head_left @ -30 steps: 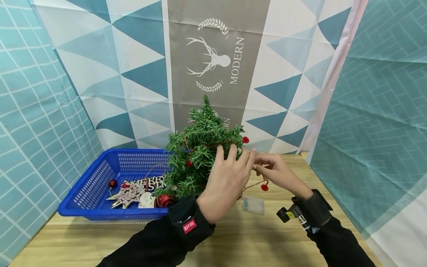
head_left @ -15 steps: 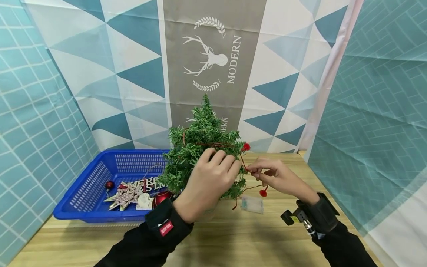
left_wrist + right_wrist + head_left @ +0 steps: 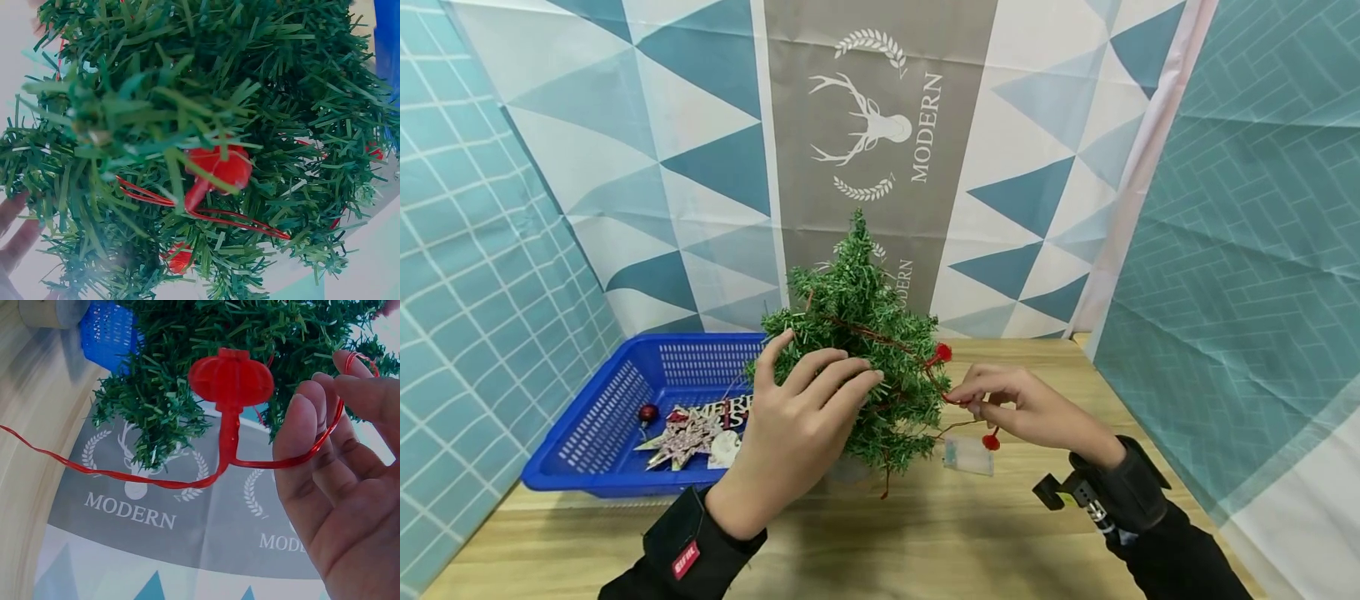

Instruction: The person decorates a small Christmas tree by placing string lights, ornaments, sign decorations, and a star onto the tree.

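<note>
A small green artificial Christmas tree (image 3: 857,292) stands upright on the table, a red wire strung round its branches. My right hand (image 3: 1026,404), right of the tree, pinches the red string light wire (image 3: 300,461) between thumb and fingers. A red lantern-shaped bulb (image 3: 230,378) hangs from that wire in the right wrist view; another red bulb (image 3: 943,352) sits at the tree's right side. My left hand (image 3: 808,417) is spread in front of the tree's left side, fingers at the branches. More wire and a red bulb (image 3: 219,167) show among the needles in the left wrist view.
Left of the tree is a blue plastic basket (image 3: 576,479) holding a glittery star (image 3: 683,437), a small red ball (image 3: 648,412) and a lettered sign (image 3: 715,410). Behind the right hand, a small clear packet (image 3: 968,457) lies on the wooden table (image 3: 985,533). Patterned curtains enclose the back and sides.
My left hand has moved left across the tree's front and its fingers have spread. My right hand keeps the wire pinched, slightly lower and farther right than a second ago. The tree has turned a little.
</note>
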Demonstrator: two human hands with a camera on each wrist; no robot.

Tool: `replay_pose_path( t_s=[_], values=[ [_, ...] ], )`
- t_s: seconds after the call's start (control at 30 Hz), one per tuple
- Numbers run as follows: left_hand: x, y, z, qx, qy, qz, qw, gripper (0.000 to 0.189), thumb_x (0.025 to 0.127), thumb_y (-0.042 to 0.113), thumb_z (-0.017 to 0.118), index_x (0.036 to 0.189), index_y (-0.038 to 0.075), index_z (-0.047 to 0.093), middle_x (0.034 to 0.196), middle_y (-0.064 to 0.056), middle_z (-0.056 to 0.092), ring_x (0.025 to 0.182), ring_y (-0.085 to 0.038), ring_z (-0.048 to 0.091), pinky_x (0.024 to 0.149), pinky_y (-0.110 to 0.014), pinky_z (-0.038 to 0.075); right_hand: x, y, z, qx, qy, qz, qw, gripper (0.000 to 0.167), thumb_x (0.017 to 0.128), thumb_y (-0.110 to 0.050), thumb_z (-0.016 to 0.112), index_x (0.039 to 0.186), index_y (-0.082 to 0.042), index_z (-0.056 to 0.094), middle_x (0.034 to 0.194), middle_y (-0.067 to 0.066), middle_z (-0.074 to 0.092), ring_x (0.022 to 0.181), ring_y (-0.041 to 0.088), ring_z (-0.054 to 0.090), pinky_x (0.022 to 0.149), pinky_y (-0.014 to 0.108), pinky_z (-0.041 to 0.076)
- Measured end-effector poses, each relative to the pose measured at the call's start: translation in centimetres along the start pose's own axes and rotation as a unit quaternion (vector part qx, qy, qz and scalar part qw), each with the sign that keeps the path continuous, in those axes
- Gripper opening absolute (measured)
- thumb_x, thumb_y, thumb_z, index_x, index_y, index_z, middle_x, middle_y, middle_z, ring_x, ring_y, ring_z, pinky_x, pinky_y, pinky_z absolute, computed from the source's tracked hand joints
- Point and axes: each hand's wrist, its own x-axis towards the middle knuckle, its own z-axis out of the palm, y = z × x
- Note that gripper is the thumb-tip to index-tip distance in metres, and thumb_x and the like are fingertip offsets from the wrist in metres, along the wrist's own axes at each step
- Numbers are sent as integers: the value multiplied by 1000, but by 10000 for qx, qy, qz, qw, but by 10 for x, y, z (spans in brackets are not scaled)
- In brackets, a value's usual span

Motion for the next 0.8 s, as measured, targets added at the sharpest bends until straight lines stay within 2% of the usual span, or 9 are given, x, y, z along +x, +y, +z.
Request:
replay_pose_path(
  t_s=[0.1,0.17,0.3,0.37,0.4,0.5,0.6,0.7,0.8],
  values=[
    [2,1,1,168,0,124,9998,29,101,19,43,113,11,67,113,-10,64,108,-30,57,104,-59,28,2,-2,1,-155,3,-114,9998,37,89,18,52,119,0,64,97,2,61,64,18,54,51,25,47],
    [8,7,2,567,-301,390,9972,28,94,16,54,118,10,66,121,-10,62,113,-28,55,105,-58,28,3,-5,2,-293,28,-236,9993,38,88,19,51,118,0,64,95,1,60,63,16,52,51,23,45],
    [27,27,8,1581,-1435,1159,9700,45,87,11,60,132,14,57,136,-6,53,125,-22,48,110,-53,21,4,-10,2,-587,143,-445,9972,40,85,21,52,115,-2,66,91,1,55,64,10,49,52,22,45],
    [35,36,13,1841,-1932,1310,9548,45,90,11,60,135,13,55,139,-7,50,128,-23,45,112,-52,16,4,-14,1,-649,195,-492,9965,41,85,22,52,114,-3,67,91,0,54,65,9,49,53,22,45],
    [37,38,17,1903,-2023,1276,9521,42,92,9,58,134,12,56,138,-8,51,127,-23,46,112,-51,16,4,-16,0,-673,240,-515,9961,42,85,23,52,114,-3,67,91,-1,54,66,9,50,53,22,46],
    [37,38,24,1893,-1925,970,9580,34,91,6,61,125,10,63,129,-11,58,120,-26,53,110,-51,22,6,-22,-5,-697,507,-656,9941,43,83,24,54,114,-4,68,91,-1,57,64,8,50,52,21,45],
    [35,37,28,1756,-1544,785,9691,27,90,4,62,116,10,68,116,-11,65,108,-27,59,104,-49,32,11,-26,-11,-753,1079,-729,9886,41,83,22,57,112,-4,68,90,0,60,61,8,51,50,20,44],
    [36,37,31,1737,-1222,725,9745,22,94,5,54,108,10,69,104,-9,68,96,-26,60,98,-48,38,21,-25,-16,-628,1619,-689,9824,34,84,18,59,110,-1,67,90,7,62,64,12,54,52,23,47],
    [40,37,37,1814,-909,619,9772,25,98,5,43,97,10,68,89,-6,67,86,-23,59,92,-47,40,33,-22,-18,-480,1827,-410,9811,25,88,10,60,109,-1,67,90,8,61,65,14,54,54,27,48]
  ],
)
